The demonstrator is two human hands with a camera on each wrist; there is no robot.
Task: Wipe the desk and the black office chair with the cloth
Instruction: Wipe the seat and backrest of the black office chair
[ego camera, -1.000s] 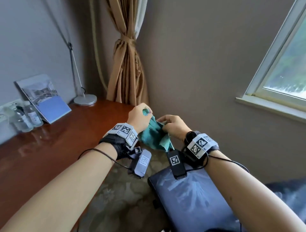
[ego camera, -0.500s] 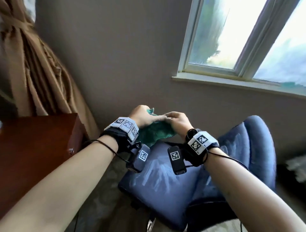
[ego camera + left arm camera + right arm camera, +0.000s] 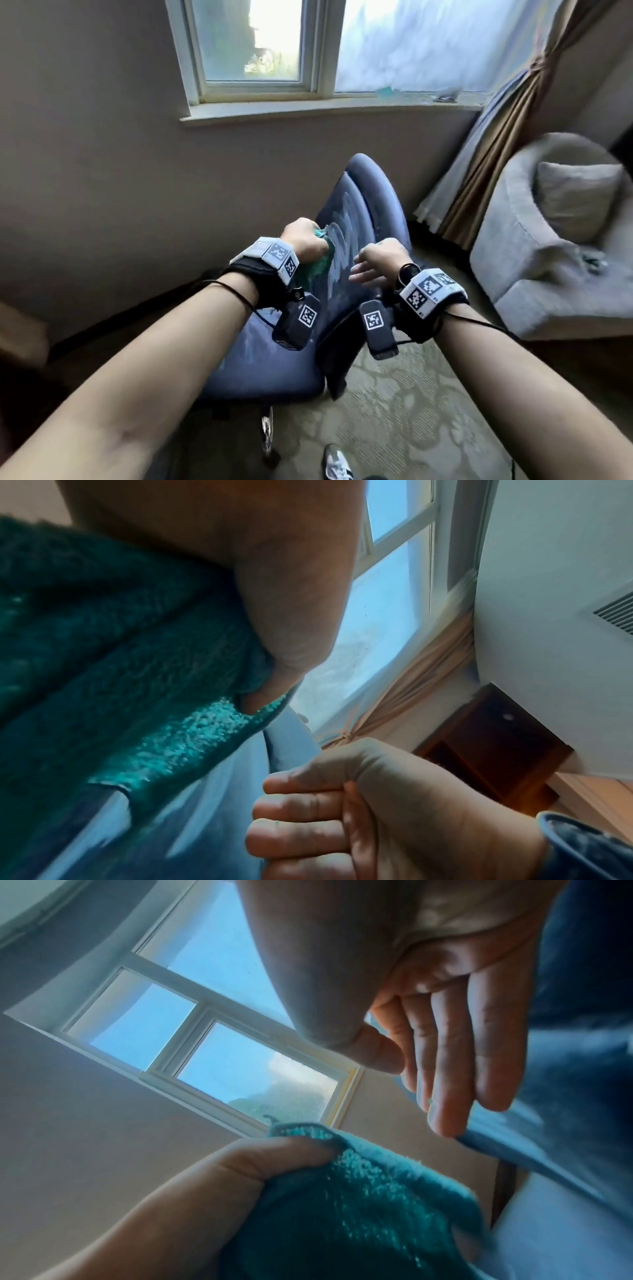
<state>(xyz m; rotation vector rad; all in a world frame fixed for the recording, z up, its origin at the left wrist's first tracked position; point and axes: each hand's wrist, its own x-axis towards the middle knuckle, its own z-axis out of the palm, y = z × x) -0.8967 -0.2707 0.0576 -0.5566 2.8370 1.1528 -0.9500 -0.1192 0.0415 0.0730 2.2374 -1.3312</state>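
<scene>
The office chair (image 3: pixel 363 205) looks dark blue here and stands in the middle of the head view, its backrest toward the window. My left hand (image 3: pixel 303 240) grips a bunched teal cloth (image 3: pixel 317 265) against the left part of the backrest. The left wrist view shows the thumb (image 3: pixel 284 615) curled over the cloth (image 3: pixel 137 696). My right hand (image 3: pixel 376 257) holds nothing. In the right wrist view its fingers (image 3: pixel 445 1056) are nearly straight, with the tips at the edge of the chair (image 3: pixel 565 1123), just right of the cloth (image 3: pixel 359 1204).
A grey armchair (image 3: pixel 548 240) with a cushion stands to the right, close to the chair. A tied beige curtain (image 3: pixel 496 154) hangs beside the window (image 3: pixel 325 51). The wall runs behind the chair. A shoe (image 3: pixel 337 462) and the chair's base (image 3: pixel 267 431) are on the patterned carpet.
The view has swung right, from the desk to the chair. My right hand has let go of the cloth. My left hand alone now holds it against the backrest.
</scene>
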